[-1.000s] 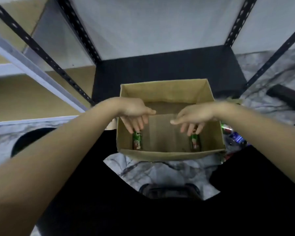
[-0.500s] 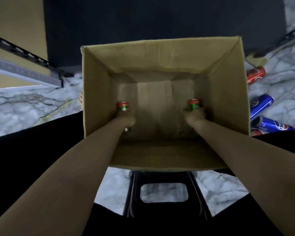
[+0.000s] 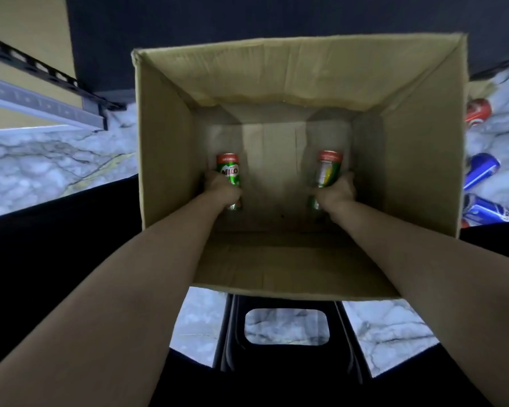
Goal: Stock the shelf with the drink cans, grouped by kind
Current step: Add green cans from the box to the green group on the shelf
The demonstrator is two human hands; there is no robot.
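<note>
Below me: grey-white marble-look floor [image 3: 50, 160] w/ dark veins, dim light. Black stool [image 3: 285, 348] right under me, w/ a cutout in its seat showing the floor. Top left: slotted black metal rack frame [image 3: 50, 76], tan panel [image 3: 27, 39] behind it. Dark surface [image 3: 247, 16] up top.

Left hand [image 3: 222, 188] (right hand [image 3: 337, 190] too) gripping.

Inside the cardboard box [image 3: 409, 160], your left hand [image 3: 222, 188] and right hand [image 3: 337, 190] each grip one green can [image 3: 228, 171].
</note>
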